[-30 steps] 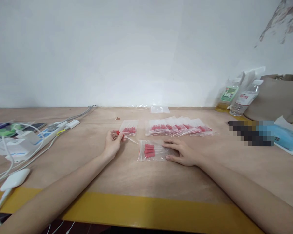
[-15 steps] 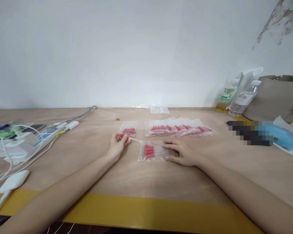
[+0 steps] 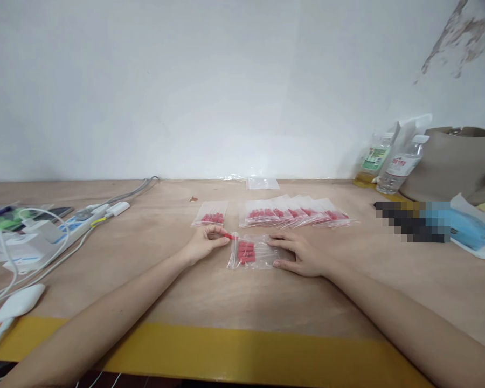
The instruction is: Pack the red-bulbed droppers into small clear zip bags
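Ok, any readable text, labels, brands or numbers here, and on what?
None legible.
Green-label bottle: print too blurred.
Red-label bottle: print too blurred.
Blue sheet: nothing readable.
Bag under right hand, red piece in left hand: no print visible.
Row of filled bags: no print visible.

On the worktop (image 3: 210, 302) a middle bag (image 3: 253, 253) is pinned under the right hand (image 3: 297, 253). At its left edge a small piece (image 3: 229, 236) is pinched by the left hand (image 3: 208, 242). Behind, a row of bags (image 3: 295, 211) is spread, with a single bag (image 3: 210, 214) to its left.
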### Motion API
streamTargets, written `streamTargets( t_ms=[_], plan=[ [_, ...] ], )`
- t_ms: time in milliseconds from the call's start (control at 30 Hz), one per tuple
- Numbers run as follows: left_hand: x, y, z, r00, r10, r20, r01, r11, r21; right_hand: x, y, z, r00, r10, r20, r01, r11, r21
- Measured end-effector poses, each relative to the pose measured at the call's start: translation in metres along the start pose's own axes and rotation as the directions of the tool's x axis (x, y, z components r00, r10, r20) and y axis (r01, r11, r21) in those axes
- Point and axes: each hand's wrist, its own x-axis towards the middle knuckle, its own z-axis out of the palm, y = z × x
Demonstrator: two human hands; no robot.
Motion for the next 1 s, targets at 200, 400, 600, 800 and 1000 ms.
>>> streamTargets(
  t_ms=[200, 400, 600, 800, 1000],
  plan=[
    [0.003, 0.003, -0.008, 0.954, 0.218, 0.206, -0.219, 0.975, -0.017, -0.001, 0.001, 0.000, 1.000, 0.001, 0.008, -0.001, 1.000, -0.004],
    [0.014, 0.001, -0.002, 0.931, 0.195, 0.308, -0.162, 0.978, -0.131, 0.000, 0.001, -0.001, 1.000, -0.018, 0.012, 0.018, 1.000, -0.008],
    [0.018, -0.006, 0.003, 0.968, 0.155, 0.196, -0.137, 0.985, -0.104, -0.001, -0.001, -0.001, 1.000, -0.010, -0.001, 0.010, 1.000, -0.013],
    [0.014, 0.002, 0.000, 0.909, 0.215, 0.357, -0.245, 0.969, 0.041, 0.000, -0.001, -0.001, 1.000, -0.030, 0.000, 0.030, 0.999, -0.016],
    [0.018, -0.003, 0.004, 0.948, 0.230, 0.219, -0.249, 0.966, 0.062, 0.000, 0.000, -0.001, 0.999, -0.041, -0.003, 0.041, 0.999, -0.005]
  ],
)
